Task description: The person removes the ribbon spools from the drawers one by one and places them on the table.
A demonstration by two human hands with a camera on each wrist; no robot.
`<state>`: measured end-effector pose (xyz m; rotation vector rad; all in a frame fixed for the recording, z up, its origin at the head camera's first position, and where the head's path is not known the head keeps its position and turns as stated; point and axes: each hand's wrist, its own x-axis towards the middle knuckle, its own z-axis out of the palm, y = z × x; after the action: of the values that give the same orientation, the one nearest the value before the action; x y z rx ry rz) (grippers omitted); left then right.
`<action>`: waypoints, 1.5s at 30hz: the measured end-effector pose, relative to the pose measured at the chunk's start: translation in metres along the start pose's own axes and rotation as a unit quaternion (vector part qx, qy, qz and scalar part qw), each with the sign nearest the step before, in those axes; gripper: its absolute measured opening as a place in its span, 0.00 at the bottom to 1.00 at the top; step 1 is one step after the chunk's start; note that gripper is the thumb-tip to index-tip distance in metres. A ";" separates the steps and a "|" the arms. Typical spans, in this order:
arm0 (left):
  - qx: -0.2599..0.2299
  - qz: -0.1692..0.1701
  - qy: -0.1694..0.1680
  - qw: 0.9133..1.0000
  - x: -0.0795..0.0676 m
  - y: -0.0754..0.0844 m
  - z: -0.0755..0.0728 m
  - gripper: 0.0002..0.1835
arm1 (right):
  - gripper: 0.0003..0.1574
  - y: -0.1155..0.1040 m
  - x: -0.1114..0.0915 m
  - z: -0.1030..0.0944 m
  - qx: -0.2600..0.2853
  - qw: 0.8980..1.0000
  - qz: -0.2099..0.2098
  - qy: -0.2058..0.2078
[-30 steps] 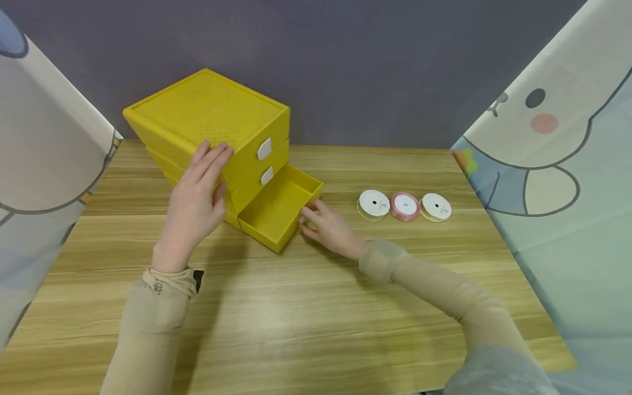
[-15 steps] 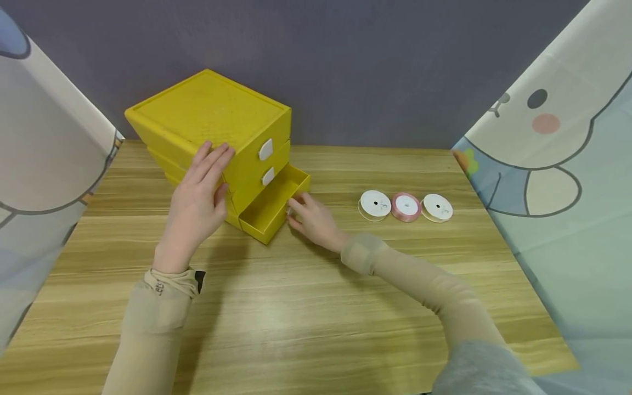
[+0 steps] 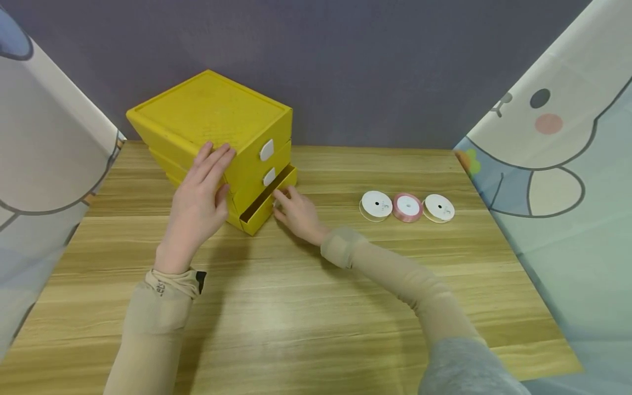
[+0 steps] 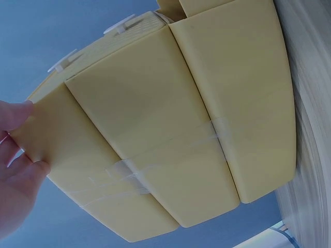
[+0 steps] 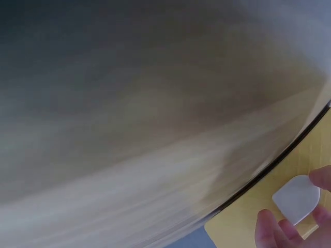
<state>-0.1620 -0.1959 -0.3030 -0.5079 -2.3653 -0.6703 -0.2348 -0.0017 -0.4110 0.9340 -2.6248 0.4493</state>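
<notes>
A yellow three-drawer cabinet (image 3: 212, 109) stands at the left back of the table, its bottom drawer (image 3: 259, 211) slightly pulled out. My left hand (image 3: 195, 211) rests against the cabinet's top near edge, fingers fairly straight; the left wrist view shows its fingertips touching the yellow side. With thumb and fingers on both sides of it, my right hand (image 3: 298, 216) pinches the white drawer handle (image 5: 297, 199) on the bottom drawer's front. Two more white handles, the upper one (image 3: 266, 150) and the middle one (image 3: 269, 176), sit on the shut drawers above.
Three ribbon spools lie in a row right of the cabinet: a white one (image 3: 376, 205), a pink one (image 3: 407, 207) and another white one (image 3: 439, 208). A dark wall (image 3: 370, 71) stands behind the wooden table (image 3: 296, 318). Clear tape (image 4: 129, 175) crosses the cabinet's side.
The bottom drawer has slid inward, from well out to only a narrow gap. My right hand has moved left with its handle. My left hand has stayed on the cabinet.
</notes>
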 end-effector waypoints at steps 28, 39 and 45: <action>0.001 0.003 0.000 1.000 -0.002 0.002 -0.001 0.32 | 0.15 -0.012 0.015 0.006 -0.010 1.000 0.027 -0.005; 0.001 -0.005 -0.008 1.000 -0.001 0.001 -0.001 0.32 | 0.17 -0.010 0.017 0.004 0.007 0.999 0.024 -0.021; 0.011 -0.009 -0.016 1.000 0.000 0.003 -0.003 0.32 | 0.18 -0.007 0.017 -0.006 0.034 0.997 0.038 -0.053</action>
<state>-0.1591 -0.1957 -0.3000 -0.4927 -2.4072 -0.6470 -0.2414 -0.0136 -0.3980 0.9056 -2.7649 0.5241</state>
